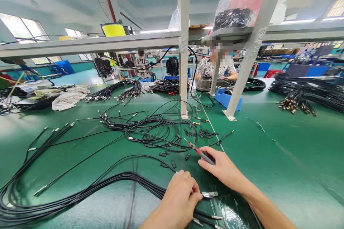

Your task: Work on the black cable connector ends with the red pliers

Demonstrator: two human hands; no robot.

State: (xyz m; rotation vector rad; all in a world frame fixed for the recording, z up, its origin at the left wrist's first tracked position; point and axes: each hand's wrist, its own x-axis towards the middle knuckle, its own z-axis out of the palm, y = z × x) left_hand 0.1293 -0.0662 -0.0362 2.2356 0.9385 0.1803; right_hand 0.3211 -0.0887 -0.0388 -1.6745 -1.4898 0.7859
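Left hand (182,197) grips black cables (126,176) on desk (268,164); right hand (224,168) holds pointed tool (206,156), tip near black clips (187,157). Risk: loose left grip may let cables slip; stray tip may scratch cables.

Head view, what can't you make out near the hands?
Head view:
Metal-tipped cable, gripped part: covered by the left hand.
Tool, rear part: partly covered by the right hand.
Black cable bundle, left bends: cut off by the left edge.
Loose black pieces, fine detail: too small.

We're holding a grey, red-banded tool (201,152), maybe cutters, angled away, plus black cables (150,184), silver ends (210,195) pointing right.
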